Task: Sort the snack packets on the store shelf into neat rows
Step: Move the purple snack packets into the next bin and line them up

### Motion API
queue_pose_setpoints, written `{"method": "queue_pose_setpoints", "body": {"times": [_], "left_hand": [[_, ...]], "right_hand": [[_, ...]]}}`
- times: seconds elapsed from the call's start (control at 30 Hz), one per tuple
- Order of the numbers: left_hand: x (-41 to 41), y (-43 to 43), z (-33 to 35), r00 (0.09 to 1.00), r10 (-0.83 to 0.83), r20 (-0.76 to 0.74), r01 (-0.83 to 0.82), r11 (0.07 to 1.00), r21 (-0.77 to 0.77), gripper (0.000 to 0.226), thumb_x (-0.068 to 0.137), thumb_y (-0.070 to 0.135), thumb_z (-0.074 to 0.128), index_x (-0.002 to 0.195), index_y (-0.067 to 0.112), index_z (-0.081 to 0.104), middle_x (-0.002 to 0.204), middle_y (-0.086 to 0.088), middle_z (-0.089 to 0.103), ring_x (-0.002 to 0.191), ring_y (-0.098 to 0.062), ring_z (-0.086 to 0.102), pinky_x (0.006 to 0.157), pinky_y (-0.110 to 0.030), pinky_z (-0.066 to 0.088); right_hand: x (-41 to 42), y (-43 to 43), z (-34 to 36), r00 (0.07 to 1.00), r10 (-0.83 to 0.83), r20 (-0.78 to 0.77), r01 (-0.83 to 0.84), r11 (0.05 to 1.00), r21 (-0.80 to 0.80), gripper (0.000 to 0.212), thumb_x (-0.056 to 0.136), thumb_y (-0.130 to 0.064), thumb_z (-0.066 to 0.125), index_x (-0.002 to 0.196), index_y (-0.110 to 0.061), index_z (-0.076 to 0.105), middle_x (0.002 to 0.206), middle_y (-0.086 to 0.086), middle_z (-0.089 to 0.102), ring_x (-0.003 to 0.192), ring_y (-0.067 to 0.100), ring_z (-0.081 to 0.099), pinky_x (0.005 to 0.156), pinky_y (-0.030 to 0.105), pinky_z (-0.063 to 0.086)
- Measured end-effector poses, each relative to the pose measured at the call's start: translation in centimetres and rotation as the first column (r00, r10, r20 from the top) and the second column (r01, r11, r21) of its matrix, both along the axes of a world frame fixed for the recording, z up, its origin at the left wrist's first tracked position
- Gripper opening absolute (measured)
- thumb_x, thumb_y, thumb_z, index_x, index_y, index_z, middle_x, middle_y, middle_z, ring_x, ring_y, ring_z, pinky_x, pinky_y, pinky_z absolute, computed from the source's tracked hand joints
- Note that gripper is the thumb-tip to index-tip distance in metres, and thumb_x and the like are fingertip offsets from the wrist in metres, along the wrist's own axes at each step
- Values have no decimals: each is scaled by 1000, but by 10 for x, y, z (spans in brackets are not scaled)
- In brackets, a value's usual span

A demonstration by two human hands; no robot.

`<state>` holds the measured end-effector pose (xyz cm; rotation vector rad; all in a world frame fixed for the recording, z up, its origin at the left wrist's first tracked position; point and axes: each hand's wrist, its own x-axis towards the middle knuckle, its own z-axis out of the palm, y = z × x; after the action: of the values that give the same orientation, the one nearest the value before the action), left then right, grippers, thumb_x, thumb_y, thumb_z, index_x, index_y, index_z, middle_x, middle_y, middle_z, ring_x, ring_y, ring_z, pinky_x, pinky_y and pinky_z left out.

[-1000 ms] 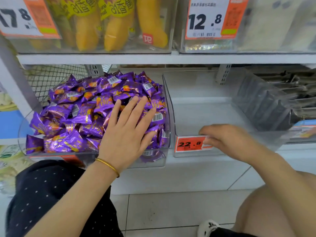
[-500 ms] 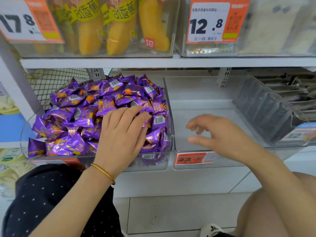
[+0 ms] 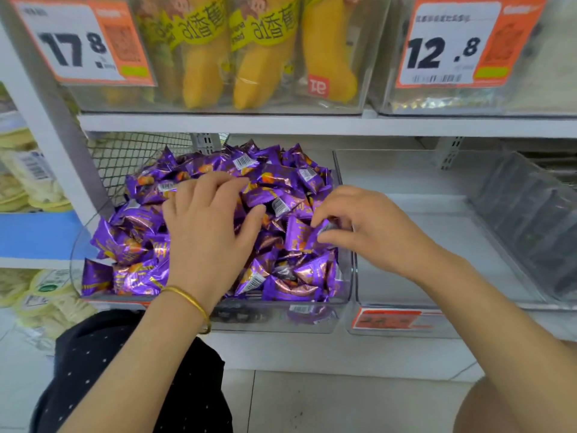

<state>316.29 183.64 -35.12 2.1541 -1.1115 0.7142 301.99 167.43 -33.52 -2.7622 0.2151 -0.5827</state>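
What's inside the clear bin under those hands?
Purple snack packets, heaped high in the clear bin. The left hand and right hand cover some; deeper layers are hidden.

Left hand [image 3: 206, 232]: thin gold bangle [image 3: 190, 300] at the wrist
Forearms: bare
Clothing, near left: dark fabric [image 3: 93, 370] with small white dots
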Motion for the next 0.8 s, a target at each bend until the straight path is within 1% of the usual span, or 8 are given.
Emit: {"method": "queue_pose_setpoints", "body": {"times": [0.13, 0.27, 0.37, 0.47, 0.53, 0.67, 0.73, 0.8], "left_hand": [[4, -12, 4, 1000, -20, 19, 19, 998, 65, 39, 77, 43, 53, 106, 21, 69, 104, 0, 61, 98, -28, 45, 79, -39, 29], [12, -18, 11, 993, -113, 18, 113, 994, 4, 32, 82, 40, 54, 96, 19, 74, 96, -2, 62, 88, -32, 49, 73, -37, 34], [10, -17, 18, 963, -265, -57, 257, 959, -122, 29, 87, 30, 54, 104, 13, 71, 99, -4, 60, 89, -26, 54, 78, -35, 45], [2, -16, 21, 933, -353, -70, 329, 917, -225, 23, 90, 12, 57, 110, 9, 68, 107, -4, 62, 90, -10, 57, 86, -13, 41], [-3, -15, 20, 920, -385, -69, 357, 900, -249, 26, 88, 5, 58, 113, 8, 66, 112, -6, 64, 95, -3, 56, 94, -10, 37], [-13, -14, 20, 803, -540, -252, 434, 820, -373, 38, 81, 17, 67, 118, 13, 62, 126, 2, 55, 115, -2, 52, 89, -14, 46], [-16, -15, 21, 727, -609, -317, 466, 777, -424, 42, 77, 28, 71, 115, 13, 62, 124, 3, 54, 114, -3, 54, 81, -13, 49], [-17, -16, 20, 737, -608, -296, 475, 777, -413, 30, 81, 27, 67, 108, 15, 65, 120, 3, 58, 114, -5, 53, 79, -17, 51]], "right_hand": [[-7, -1, 6, 974, -120, 191, 37, 921, 389, 12, 79, -8, 70, 89, -15, 66, 67, -18, 62, 59, -3, 53, 57, 7, 34], [-11, 3, 7, 963, -138, 231, -53, 744, 666, 12, 79, -19, 71, 86, -13, 64, 79, 10, 69, 65, 19, 64, 61, 24, 45], [-7, 7, 2, 956, -153, 249, -70, 708, 703, 16, 76, -29, 72, 76, -17, 61, 86, 7, 69, 67, 20, 65, 61, 28, 48], [-6, 8, 1, 953, -159, 260, -95, 654, 750, 21, 79, -2, 69, 77, -17, 55, 89, 7, 67, 69, 18, 62, 67, 29, 47], [-8, 8, 1, 957, -159, 244, -93, 626, 774, 25, 78, 5, 67, 86, -15, 55, 90, 16, 66, 68, 17, 61, 66, 26, 47], [-12, 2, 0, 949, -174, 262, -97, 631, 770, 37, 77, 15, 61, 95, -17, 56, 102, 11, 62, 69, 16, 57, 66, 24, 49], [-12, 0, -2, 943, -188, 275, -106, 615, 782, 40, 77, 18, 59, 94, -18, 57, 92, 7, 63, 68, 12, 56, 66, 22, 50], [-13, -1, -3, 933, -201, 297, -135, 571, 810, 37, 77, 17, 61, 94, -16, 59, 80, 2, 64, 65, 8, 57, 62, 18, 50]]}}
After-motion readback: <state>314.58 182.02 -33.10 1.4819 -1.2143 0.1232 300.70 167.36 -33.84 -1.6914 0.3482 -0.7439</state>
